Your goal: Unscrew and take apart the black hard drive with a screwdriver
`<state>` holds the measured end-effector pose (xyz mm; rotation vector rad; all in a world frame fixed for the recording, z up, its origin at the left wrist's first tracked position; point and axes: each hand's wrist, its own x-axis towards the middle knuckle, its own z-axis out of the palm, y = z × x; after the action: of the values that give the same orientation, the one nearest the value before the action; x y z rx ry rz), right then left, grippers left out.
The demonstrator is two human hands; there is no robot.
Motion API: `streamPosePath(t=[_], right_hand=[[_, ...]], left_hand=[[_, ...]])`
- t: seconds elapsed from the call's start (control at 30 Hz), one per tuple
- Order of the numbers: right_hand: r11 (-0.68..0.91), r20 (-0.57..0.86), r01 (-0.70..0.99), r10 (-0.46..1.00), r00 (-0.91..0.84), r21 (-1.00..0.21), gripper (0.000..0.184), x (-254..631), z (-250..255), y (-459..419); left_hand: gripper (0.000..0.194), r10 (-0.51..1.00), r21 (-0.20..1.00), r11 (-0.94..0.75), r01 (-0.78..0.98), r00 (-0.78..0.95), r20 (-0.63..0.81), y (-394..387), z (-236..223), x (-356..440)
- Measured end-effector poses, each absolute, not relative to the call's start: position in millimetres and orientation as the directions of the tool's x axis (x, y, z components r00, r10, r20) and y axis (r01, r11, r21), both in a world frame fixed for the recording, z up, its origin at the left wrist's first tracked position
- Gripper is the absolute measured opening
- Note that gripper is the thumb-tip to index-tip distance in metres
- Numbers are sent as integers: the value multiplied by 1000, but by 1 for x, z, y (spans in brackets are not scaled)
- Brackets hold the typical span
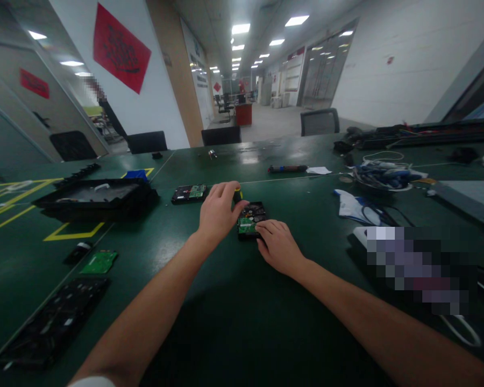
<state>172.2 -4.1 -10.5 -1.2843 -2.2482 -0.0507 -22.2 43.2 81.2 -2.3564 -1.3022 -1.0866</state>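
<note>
In front of me on the green table, a hard drive (252, 215) lies with its green circuit board facing up. My left hand (220, 208) is closed around the yellow and black handle of a screwdriver (237, 195), held upright over the drive's far left part. The screwdriver's tip is hidden. With its fingers together, my right hand (280, 243) grips the near right side of the same drive. A second hard drive (189, 193) sits just left of my left hand, its board also showing.
Farther left is a black plastic housing (92, 196); a loose green circuit board (99, 262) and a long black panel (56, 322) lie nearer. On the right are a bundle of cables (383, 174), a grey metal box (470, 198) and a blurred-out object. A dark pen-like tool (287, 169) lies behind the drive.
</note>
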Motion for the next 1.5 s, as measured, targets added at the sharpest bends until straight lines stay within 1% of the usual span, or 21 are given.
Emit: streamPosePath(t=[0.07, 0.17, 0.27, 0.33, 0.4, 0.53, 0.67, 0.8, 0.87, 0.97, 1.07, 1.23, 1.3, 1.4, 1.5], right_hand=[[541, 471, 810, 789, -395, -228, 33, 172, -11, -4], [534, 466, 815, 794, -390, -226, 33, 172, -11, -5], [532, 471, 816, 793, -387, -224, 32, 172, -11, -5], [534, 473, 815, 791, -388, -224, 33, 172, -11, -5], [535, 468, 815, 792, -392, -224, 33, 172, -10, -5], [533, 457, 816, 797, -394, -225, 32, 172, -9, -5], [524, 448, 822, 804, -390, -225, 32, 171, -8, -6], [522, 433, 824, 810, -396, -221, 33, 171, -7, -6], [521, 427, 825, 812, -399, -220, 34, 171, -6, -6], [517, 419, 827, 816, -399, -220, 34, 171, -5, -7], [516, 419, 826, 817, -395, -227, 33, 171, -4, -7], [521, 420, 819, 816, -396, -239, 33, 171, -3, -7], [522, 421, 818, 816, -396, -243, 33, 172, -3, -7], [522, 425, 819, 814, -395, -239, 34, 172, -4, -7], [519, 424, 822, 816, -394, -236, 34, 172, -4, -7]], left_hand=[[26, 627, 121, -582, 804, 348, 697, 42, 84, -22], [28, 638, 113, -590, 800, 376, 672, 42, 83, -23], [34, 642, 129, -588, 798, 364, 675, 44, 79, -24], [42, 645, 154, -581, 799, 337, 685, 46, 76, -24], [45, 657, 183, -568, 802, 308, 688, 47, 74, -24], [40, 678, 202, -553, 809, 296, 673, 47, 73, -24], [36, 663, 174, -583, 794, 341, 666, 46, 75, -23], [30, 617, 110, -597, 795, 368, 696, 46, 78, -25], [30, 607, 86, -590, 803, 372, 702, 47, 79, -26], [36, 600, 74, -605, 793, 394, 696, 48, 78, -26], [38, 622, 119, -605, 787, 374, 688, 49, 75, -25], [48, 736, 317, -489, 813, 190, 650, 48, 72, -22], [48, 752, 365, -487, 793, 169, 637, 48, 73, -22], [36, 727, 362, -559, 746, 231, 646, 47, 75, -22], [28, 673, 261, -606, 751, 310, 672, 47, 77, -22]])
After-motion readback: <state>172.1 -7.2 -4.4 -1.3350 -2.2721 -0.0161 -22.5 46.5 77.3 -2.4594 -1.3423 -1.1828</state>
